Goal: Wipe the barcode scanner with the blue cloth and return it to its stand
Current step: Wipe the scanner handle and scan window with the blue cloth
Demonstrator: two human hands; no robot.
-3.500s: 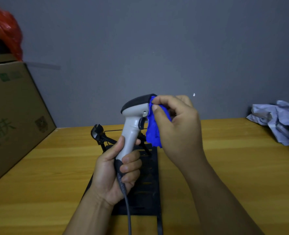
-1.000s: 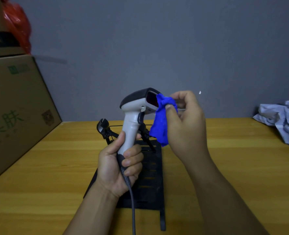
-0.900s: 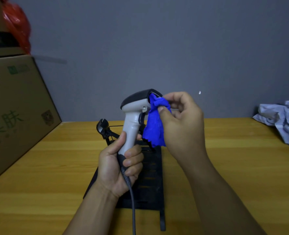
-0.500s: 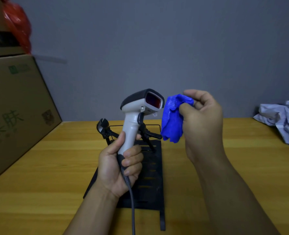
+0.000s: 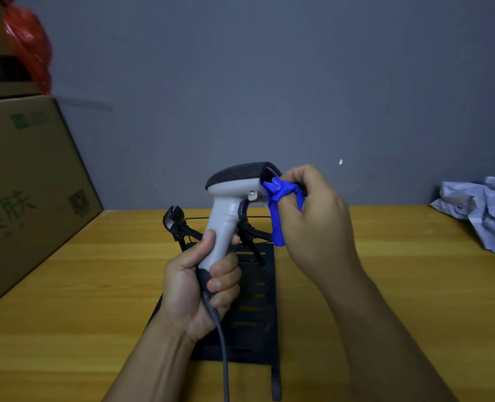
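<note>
My left hand grips the handle of the white and black barcode scanner, holding it upright above the table with its window facing right. Its grey cable hangs down from the handle. My right hand pinches the bunched blue cloth and presses it against the scanner's front window, which the cloth mostly covers. The black stand lies on the wooden table right under the scanner, its clamp arm sticking up at the back left.
A large cardboard box stands along the left edge, with a red plastic bag on top of it. Crumpled grey plastic wrapping lies at the far right. A grey wall closes off the back of the table.
Half a second ago my right hand held the cloth apart from the scanner's window; it has moved left and the cloth presses on the window again. My left hand holds the scanner still.
</note>
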